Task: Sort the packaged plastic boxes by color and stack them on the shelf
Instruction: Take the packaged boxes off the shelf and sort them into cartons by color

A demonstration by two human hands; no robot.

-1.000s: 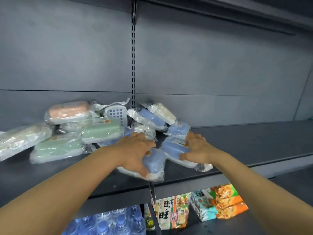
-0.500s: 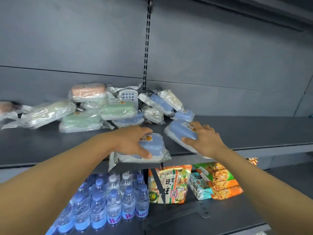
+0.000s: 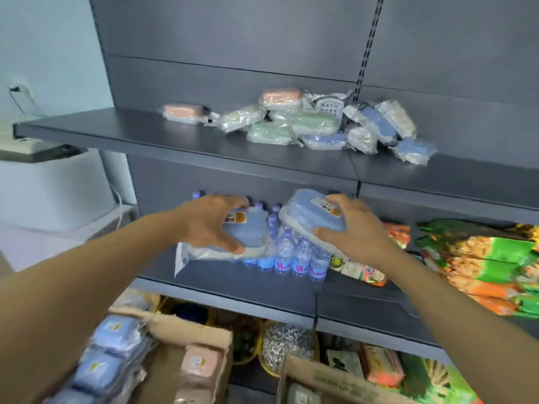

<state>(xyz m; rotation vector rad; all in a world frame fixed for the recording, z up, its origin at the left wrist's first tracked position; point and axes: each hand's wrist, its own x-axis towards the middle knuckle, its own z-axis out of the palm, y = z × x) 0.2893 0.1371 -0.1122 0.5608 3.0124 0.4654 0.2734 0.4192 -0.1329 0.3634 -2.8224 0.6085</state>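
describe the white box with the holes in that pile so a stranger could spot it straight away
Find the dark grey upper shelf and its heap of wrapped plastic boxes. Near the back, beside the slotted upright, stands the white grid-holed box. It alone is white and perforated; its neighbours are solid pink, green or blue.

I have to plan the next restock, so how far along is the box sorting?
Barely started. Done: nothing is stacked by color; the pile on the shelf is mixed pink, green and blue. In hand: the left hand and right hand each hold a blue box. Left: sorting the whole pile.
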